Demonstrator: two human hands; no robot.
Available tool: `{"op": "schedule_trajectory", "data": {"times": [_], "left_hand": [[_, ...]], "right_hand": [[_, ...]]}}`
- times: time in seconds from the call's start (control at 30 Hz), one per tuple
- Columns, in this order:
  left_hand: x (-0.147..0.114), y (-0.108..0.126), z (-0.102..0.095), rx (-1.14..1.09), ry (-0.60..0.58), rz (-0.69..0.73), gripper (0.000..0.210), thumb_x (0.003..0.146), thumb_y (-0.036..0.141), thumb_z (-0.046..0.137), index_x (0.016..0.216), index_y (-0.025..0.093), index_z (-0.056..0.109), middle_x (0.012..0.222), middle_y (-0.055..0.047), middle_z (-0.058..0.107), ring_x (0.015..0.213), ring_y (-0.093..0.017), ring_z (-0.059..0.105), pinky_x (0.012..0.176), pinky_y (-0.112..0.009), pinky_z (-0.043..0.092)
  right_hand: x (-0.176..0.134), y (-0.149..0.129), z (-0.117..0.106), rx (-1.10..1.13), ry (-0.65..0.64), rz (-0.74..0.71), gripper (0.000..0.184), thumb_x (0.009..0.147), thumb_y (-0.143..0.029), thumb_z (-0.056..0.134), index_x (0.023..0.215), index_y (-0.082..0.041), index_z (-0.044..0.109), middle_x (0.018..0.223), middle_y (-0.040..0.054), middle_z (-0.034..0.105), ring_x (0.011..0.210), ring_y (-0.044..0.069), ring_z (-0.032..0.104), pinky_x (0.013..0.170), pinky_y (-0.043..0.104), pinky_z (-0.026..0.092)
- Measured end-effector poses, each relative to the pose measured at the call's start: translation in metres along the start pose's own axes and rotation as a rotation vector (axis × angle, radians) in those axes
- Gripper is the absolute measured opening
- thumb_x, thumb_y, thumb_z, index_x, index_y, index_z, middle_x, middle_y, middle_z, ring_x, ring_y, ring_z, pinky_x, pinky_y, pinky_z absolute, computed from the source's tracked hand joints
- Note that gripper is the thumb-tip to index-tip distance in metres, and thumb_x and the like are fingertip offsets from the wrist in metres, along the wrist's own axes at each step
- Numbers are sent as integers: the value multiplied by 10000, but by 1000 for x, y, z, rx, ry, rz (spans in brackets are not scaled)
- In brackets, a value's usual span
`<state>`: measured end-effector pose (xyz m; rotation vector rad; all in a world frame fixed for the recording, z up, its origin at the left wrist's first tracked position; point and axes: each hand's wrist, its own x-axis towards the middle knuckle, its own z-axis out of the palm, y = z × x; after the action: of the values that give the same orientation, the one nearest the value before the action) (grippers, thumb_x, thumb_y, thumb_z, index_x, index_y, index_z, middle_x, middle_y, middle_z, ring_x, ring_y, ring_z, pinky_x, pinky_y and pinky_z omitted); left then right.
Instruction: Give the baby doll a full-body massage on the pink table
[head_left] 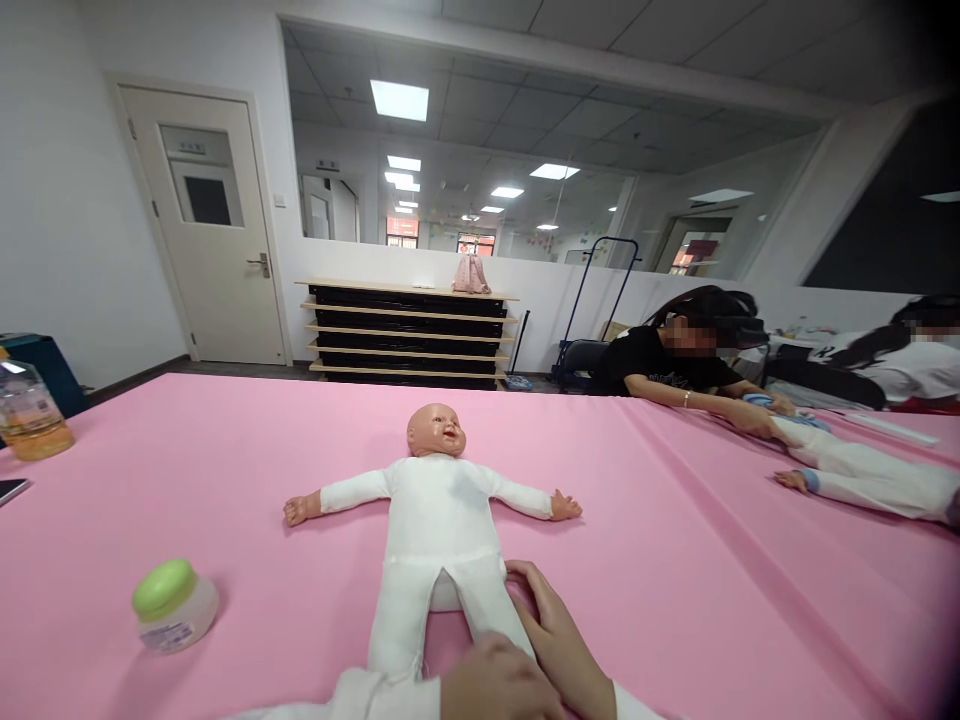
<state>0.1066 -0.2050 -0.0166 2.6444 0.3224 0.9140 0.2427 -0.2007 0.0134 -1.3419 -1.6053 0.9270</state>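
Note:
A baby doll lies face up on the pink-covered table, arms spread and legs toward me. Its body is white cloth; head and hands are skin-toned plastic. My right hand curves around the outer side of the doll's leg on the right, fingers by the hip and thumb along the thigh. Lower down, my left hand reaches across to the same leg, back of the hand up. Motion blur and the frame's edge hide its fingers. To the left stands a jar with a green lid.
The pink tablecloth has folds at right. A bottle of amber liquid and a phone's corner are at the left edge. A co-worker leans over another doll on the right. Behind is a shelf stack.

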Motion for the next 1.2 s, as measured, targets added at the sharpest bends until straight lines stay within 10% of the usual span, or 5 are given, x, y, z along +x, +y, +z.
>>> {"op": "schedule_trajectory", "data": {"times": [0.27, 0.57, 0.77, 1.2], "left_hand": [[-43, -46, -104, 258, 341, -357, 231, 838, 258, 391, 957, 232, 588, 1116, -67, 566, 1074, -213, 476, 902, -384, 376], [-85, -95, -97, -56, 583, -893, 326, 770, 367, 422, 1003, 167, 533, 938, -84, 627, 862, -215, 593, 755, -387, 480], [-79, -92, -100, -30, 325, -802, 220, 768, 265, 417, 890, 183, 580, 842, -58, 627, 814, -207, 570, 775, -381, 453], [-82, -93, -97, 17, 273, -763, 235, 756, 196, 398, 934, 196, 552, 872, -55, 603, 834, -211, 547, 785, -380, 438]], "right_hand": [[-1, -6, 0, 17, -22, -1, 241, 867, -344, 385, 1036, -218, 502, 1083, 50, 555, 1027, 186, 510, 912, 348, 407], [1, -7, 0, 4, -21, 30, 241, 858, -342, 398, 1041, -223, 502, 1078, 53, 560, 1021, 203, 516, 901, 365, 410], [1, -5, 0, 4, -34, 32, 233, 863, -340, 399, 1045, -233, 499, 1101, 47, 558, 1015, 197, 522, 893, 356, 413], [0, -9, 1, 39, -22, 39, 278, 862, -324, 379, 1099, -214, 473, 1185, 64, 527, 1094, 188, 495, 940, 358, 403]]}}
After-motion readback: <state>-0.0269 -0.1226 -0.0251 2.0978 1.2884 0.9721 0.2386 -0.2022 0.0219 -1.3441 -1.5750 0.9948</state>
